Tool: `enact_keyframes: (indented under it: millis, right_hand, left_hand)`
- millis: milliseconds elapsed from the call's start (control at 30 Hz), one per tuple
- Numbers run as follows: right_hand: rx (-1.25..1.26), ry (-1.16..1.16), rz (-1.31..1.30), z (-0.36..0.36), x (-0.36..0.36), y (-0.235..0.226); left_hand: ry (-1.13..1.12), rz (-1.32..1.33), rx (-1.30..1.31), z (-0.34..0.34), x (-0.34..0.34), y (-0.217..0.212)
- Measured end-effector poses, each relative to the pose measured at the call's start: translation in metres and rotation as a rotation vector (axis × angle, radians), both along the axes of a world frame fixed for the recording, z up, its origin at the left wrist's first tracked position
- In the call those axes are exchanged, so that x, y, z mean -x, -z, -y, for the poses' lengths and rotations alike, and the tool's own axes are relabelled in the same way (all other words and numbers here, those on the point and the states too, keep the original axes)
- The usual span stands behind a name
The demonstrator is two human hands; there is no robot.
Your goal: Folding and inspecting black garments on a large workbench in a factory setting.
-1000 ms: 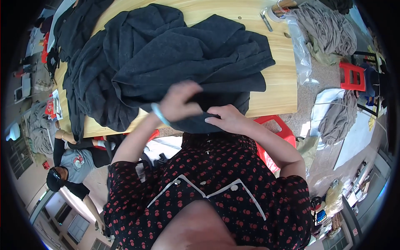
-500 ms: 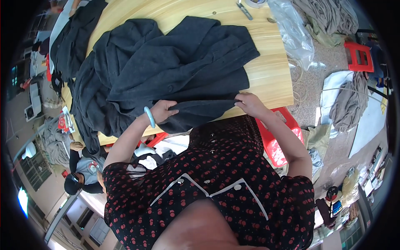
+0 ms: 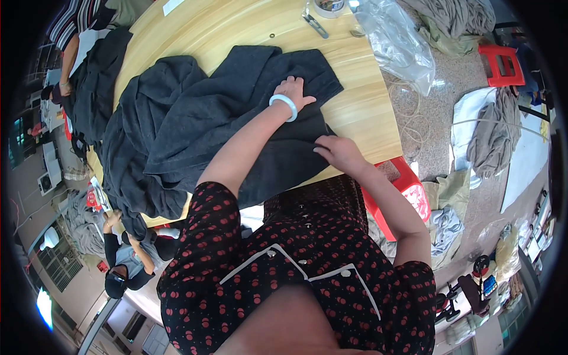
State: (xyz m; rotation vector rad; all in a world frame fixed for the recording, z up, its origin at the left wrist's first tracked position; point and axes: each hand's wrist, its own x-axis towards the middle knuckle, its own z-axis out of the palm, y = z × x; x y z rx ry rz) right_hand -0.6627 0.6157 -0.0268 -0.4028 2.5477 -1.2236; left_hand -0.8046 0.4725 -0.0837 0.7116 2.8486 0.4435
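The dark charcoal garment [image 3: 207, 109] is lying in loose folds across the wood-grain table [image 3: 370, 115], its near edge reaching the table's front. The left hand [image 3: 291, 90], wearing a pale blue bangle [image 3: 284, 106], is resting palm down on the garment's right half, its fingers spread and grasping nothing. The right hand [image 3: 344, 156] is bending its fingers at the garment's lower right edge; whether they are pinching the cloth cannot be told. A red plastic stool [image 3: 409, 192] is standing below the right forearm. A clear plastic bag [image 3: 397, 50] is draping over the table's far right edge, and a second dark garment [image 3: 100, 77] is lying at far left.
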Motion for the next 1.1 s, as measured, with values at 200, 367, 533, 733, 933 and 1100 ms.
enact_keyframes:
  millis: [200, 367, 533, 733, 933, 1100]
  right_hand:
    - [-0.094, 0.092, 0.107, -0.05, -0.018, 0.049]
    - [-0.048, 0.194, 0.015, -0.059, -0.047, 0.053]
    - [-0.083, 0.207, 0.0, -0.055, -0.059, 0.058]
    - [-0.253, 0.349, 0.122, -0.055, -0.063, 0.056]
    - [-0.239, 0.264, 0.107, -0.064, -0.064, 0.059]
    - [-0.415, 0.129, -0.074, -0.07, -0.009, 0.008]
  left_hand:
    - [0.032, 0.069, -0.014, -0.025, -0.008, -0.013]
    - [0.393, 0.2, -0.029, -0.018, -0.054, -0.031]
    - [0.056, 0.283, -0.079, -0.037, -0.044, -0.015]
    - [0.024, 0.345, 0.196, -0.059, -0.044, -0.005]
    - [0.117, 0.261, 0.104, -0.05, -0.034, -0.003]
    - [-0.028, 0.293, -0.322, -0.032, -0.019, -0.047]
